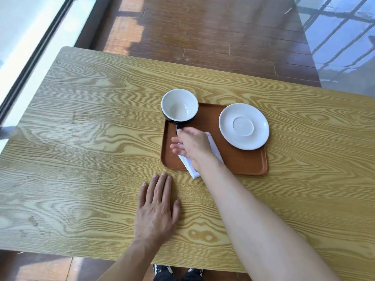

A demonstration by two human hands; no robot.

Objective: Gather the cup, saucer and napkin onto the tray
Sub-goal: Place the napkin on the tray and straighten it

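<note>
A brown tray (243, 161) lies on the wooden table. At its back left corner stands a cup (179, 105), black outside and white inside, with its handle pointing toward me. My right hand (192, 146) reaches over the tray and pinches that handle with thumb and forefinger, the other fingers spread. A white napkin (190, 167) lies on the tray under this hand, and one corner hangs over the tray's front edge. A white saucer (243, 126) rests on the right part of the tray. My left hand (157, 207) lies flat on the table, in front of the tray, holding nothing.
The table (91, 138) has light wood grain, and its far edge borders a dark wooden floor (203, 33). A window frame (36, 49) runs along the left. My shoes (176, 270) show below the near edge.
</note>
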